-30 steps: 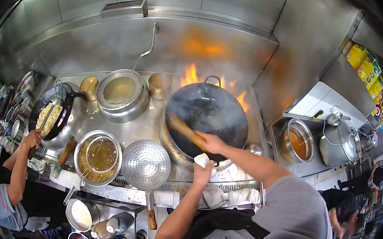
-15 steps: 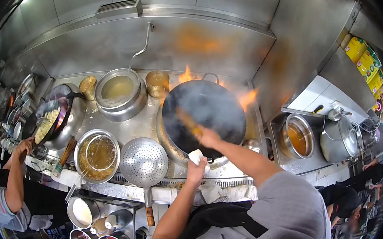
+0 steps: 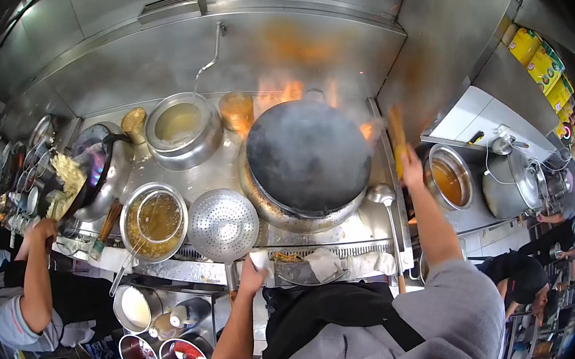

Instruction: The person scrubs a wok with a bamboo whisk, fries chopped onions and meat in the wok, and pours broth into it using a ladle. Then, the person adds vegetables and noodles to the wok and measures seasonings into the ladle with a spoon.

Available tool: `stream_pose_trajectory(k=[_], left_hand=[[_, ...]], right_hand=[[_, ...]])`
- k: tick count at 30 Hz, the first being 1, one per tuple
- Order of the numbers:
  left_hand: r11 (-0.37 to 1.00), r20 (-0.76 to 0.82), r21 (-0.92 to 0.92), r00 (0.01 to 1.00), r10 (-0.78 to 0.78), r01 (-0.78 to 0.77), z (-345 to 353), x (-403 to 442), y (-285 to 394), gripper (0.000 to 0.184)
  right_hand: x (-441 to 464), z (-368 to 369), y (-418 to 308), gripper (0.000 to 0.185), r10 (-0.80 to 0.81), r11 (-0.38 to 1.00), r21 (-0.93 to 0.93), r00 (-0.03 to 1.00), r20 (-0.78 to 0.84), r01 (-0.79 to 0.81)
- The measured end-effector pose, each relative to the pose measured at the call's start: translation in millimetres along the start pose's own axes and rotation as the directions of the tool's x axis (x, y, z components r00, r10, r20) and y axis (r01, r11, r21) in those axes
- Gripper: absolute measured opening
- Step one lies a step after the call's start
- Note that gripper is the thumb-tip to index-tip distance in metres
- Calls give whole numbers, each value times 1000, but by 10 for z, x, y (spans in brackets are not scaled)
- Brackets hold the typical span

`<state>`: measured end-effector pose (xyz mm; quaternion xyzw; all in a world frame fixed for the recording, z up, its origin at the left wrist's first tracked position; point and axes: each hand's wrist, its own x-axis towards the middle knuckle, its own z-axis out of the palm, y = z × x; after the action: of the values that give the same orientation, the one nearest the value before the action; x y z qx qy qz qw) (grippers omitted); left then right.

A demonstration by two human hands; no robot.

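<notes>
A large black wok [image 3: 308,156] sits on the burner, smoke over it and flames behind its far rim. My right hand [image 3: 412,168] is closed round a bamboo brush [image 3: 398,136], held upright to the right of the wok, above the stove's right edge. Near the front edge, my left hand [image 3: 251,276] grips a folded white cloth [image 3: 260,259], apart from the wok. The perforated strainer [image 3: 223,225] lies just beyond my left hand, its handle partly hidden behind that hand. A ladle [image 3: 381,195] rests right of the wok.
Left of the strainer is an oil pot [image 3: 161,255] with a wire skimmer; behind it stands a pot of liquid [image 3: 214,126]. At far left a co-worker's hand [image 3: 41,231] holds a wok of tossed food [image 3: 68,176]. A pot of orange liquid [image 3: 466,189] stands right.
My right hand has swung the brush out of the wok to the right. My left hand has moved left and down, away from the wok with the cloth. The co-worker's food has risen.
</notes>
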<state>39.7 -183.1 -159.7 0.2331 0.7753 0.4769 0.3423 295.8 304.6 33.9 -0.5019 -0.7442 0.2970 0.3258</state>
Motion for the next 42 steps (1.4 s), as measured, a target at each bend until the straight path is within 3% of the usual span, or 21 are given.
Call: stream_pose_trajectory(k=[1,2,3,5,8,9,11,13,15,18,20,22,25,27,29,33,34,37,39,40,42], left_hand=[[920,7,391,1000,15,-16,24,-60,-183,69],[906,-103,423,991,82,-31,105,-179,-197,71],[908,-135,419,988,76,-13,169,-215,-156,71],[883,-183,462,983,1,85,252,-221,-152,72],[907,-334,407,942,41,105,304,-262,-78,69],[906,-390,400,920,30,140,329,-309,-44,73],[856,-476,390,870,-127,339,386,-496,183,85],[856,-587,270,780,-217,440,492,-836,406,89],[819,-701,227,673,-238,526,679,-1166,315,87],[799,-756,129,579,-304,588,996,-1955,-68,80],[791,-623,135,672,-400,597,1304,-2669,-373,72],[741,-586,66,627,-513,668,1636,-3538,-849,63],[536,-563,-83,404,-721,840,2161,-4994,-1252,54],[293,-571,-276,89,-816,915,2596,-5886,-1446,57],[217,-435,-491,-21,-900,844,3020,-6698,-1891,55],[213,-366,-801,-176,-914,559,3326,-7292,-1412,49],[328,-451,-830,-195,-871,451,3271,-7310,-1170,46],[677,-717,-697,-272,-642,237,3379,-7661,-1730,37],[716,-694,-698,-244,-677,-1,3099,-7988,-1208,32],[744,-720,-666,-316,-618,62,3037,-8276,-1202,29],[789,-733,-607,-455,-506,99,2985,-8886,-1150,25]], right_hand=[[-306,35,226,49,-51,998,-17,997,51,52],[-713,36,394,47,-38,984,-166,990,134,60],[-980,145,917,47,58,997,-65,962,268,-42],[-1818,220,1171,42,142,947,256,966,215,-196],[-2215,167,1803,46,188,926,234,900,393,-295],[-2278,102,1774,44,350,872,143,799,489,-469],[-2297,60,1615,37,364,864,71,715,597,-499],[-2221,22,1642,46,355,874,-78,518,779,-480],[-2150,-119,1312,55,241,939,-98,429,871,-329],[-1985,-77,1137,57,288,958,-283,227,930,-53],[-1841,125,1221,52,56,957,-99,163,985,271],[-1829,226,998,47,-179,912,137,75,981,387],[-2064,367,453,50,-331,853,328,-65,941,405],[-2384,411,36,51,-375,818,395,-133,917,418],[-2757,447,-219,52,-421,776,461,-191,887,431],[-3752,552,-277,53,-370,784,498,-365,854,371],[-4032,551,-202,52,-325,761,511,-446,834,400],[-4903,236,-77,52,-98,659,506,-604,791,557],[-5445,145,149,51,-7,378,687,-740,673,621],[-5695,118,271,51,10,359,703,-756,655,614],[-6130,85,488,50,32,438,828,-927,374,350]])
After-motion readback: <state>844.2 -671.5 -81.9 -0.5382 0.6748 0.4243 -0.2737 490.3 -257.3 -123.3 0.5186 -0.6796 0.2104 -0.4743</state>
